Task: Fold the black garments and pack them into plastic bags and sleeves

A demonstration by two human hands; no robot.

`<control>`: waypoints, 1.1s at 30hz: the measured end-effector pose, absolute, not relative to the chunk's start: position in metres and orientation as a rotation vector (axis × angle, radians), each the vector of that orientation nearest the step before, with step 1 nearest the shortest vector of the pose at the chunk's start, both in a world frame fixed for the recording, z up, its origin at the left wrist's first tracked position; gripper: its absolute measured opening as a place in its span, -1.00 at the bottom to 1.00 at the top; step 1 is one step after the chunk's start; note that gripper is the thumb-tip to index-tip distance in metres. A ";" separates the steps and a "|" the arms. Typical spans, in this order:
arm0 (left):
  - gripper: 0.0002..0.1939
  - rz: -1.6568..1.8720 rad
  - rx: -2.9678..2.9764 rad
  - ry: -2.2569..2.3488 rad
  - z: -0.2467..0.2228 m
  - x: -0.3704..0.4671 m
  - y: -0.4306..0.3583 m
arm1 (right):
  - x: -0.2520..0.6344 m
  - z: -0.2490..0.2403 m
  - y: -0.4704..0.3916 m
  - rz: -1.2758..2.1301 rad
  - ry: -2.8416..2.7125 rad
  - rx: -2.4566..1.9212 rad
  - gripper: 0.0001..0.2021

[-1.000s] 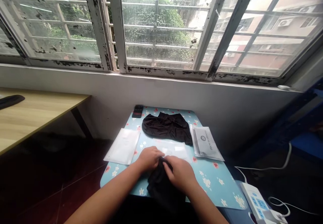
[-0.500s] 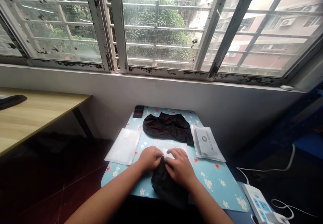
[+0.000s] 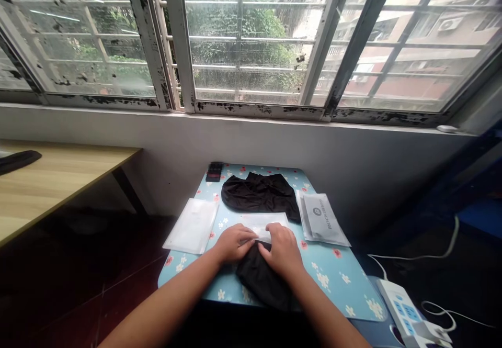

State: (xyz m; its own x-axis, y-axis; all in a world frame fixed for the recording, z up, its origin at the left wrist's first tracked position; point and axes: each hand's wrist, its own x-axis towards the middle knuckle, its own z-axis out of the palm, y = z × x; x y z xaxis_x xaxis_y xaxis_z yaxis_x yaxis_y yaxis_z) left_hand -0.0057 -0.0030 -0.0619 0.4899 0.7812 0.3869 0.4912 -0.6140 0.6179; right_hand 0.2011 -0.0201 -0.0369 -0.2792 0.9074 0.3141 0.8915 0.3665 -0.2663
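At left, beyond the floral table (image 3: 333, 298), a wooden desk (image 3: 58, 180). On the table's left side, lying flat, a white bag (image 3: 192, 226); farther back, at the far left corner, a small black item (image 3: 214, 171), blurred out. Next, left hand (image 3: 234, 243): palm down, fingers together and bent, thumb pointing right along the far end of a black cloth (image 3: 266, 280); whether pinching it, cannot tell. Left forearm slanting in from near left, wrist low over the table. Between and nearer than both hands, the black cloth, bunched at the table's near edge. Just past the fingertips, a clear bag (image 3: 251, 220); farther still, a black garment (image 3: 259, 193), spread out. Then right hand (image 3: 284, 248): partly open, thumb on the cloth, fingers arched over the clear bag, gap showing between. Right forearm slanting in from near right. Farther right, grey bags (image 3: 325, 217), overlapping, with printed lettering.
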 end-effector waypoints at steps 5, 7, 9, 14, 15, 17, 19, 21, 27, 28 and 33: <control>-0.72 0.836 2.374 1.025 -0.058 -0.003 -0.004 | 0.196 -0.036 -0.017 0.011 -2.214 -1.677 -0.81; -0.74 0.860 2.307 1.104 -0.060 -0.002 -0.003 | 0.197 -0.034 -0.017 0.031 -2.212 -1.683 -0.82; -0.74 0.871 2.222 1.191 -0.063 -0.002 -0.001 | 0.202 -0.033 -0.018 0.080 -2.222 -1.657 -0.86; -0.60 0.804 2.182 1.212 -0.064 -0.006 0.006 | 0.232 -0.032 -0.025 0.120 -2.231 -1.578 -0.75; -0.60 0.795 2.188 1.210 -0.062 -0.007 0.005 | 0.238 -0.032 -0.030 0.106 -2.196 -1.579 -0.77; -0.61 0.770 2.210 1.234 -0.055 -0.005 -0.001 | 0.246 -0.029 -0.045 0.091 -2.125 -1.548 -0.85; -0.71 0.727 2.285 1.255 -0.046 -0.002 -0.013 | 0.248 -0.028 -0.068 0.113 -2.080 -1.492 -0.89; -0.84 0.672 2.411 1.229 -0.035 0.002 -0.026 | 0.245 -0.032 -0.096 0.157 -2.058 -1.479 -0.88; -0.66 0.721 2.464 1.006 -0.015 0.012 -0.013 | 0.230 -0.070 -0.152 0.205 -2.098 -1.586 -0.55; -0.65 0.746 2.460 1.010 -0.016 0.014 -0.004 | 0.228 -0.076 -0.155 0.232 -2.134 -1.596 -0.48; -0.48 0.442 2.555 0.940 -0.039 0.027 0.025 | 0.222 -0.079 -0.147 0.527 -2.392 -1.640 -0.05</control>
State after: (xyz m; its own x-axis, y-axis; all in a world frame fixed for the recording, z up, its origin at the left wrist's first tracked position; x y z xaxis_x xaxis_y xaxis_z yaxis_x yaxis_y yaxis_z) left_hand 0.0273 0.0250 -0.0388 0.7266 0.6686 0.1583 0.5488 -0.7034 0.4518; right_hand 0.2216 -0.1475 -0.0789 -0.3681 0.9289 -0.0407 0.8600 0.3235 -0.3947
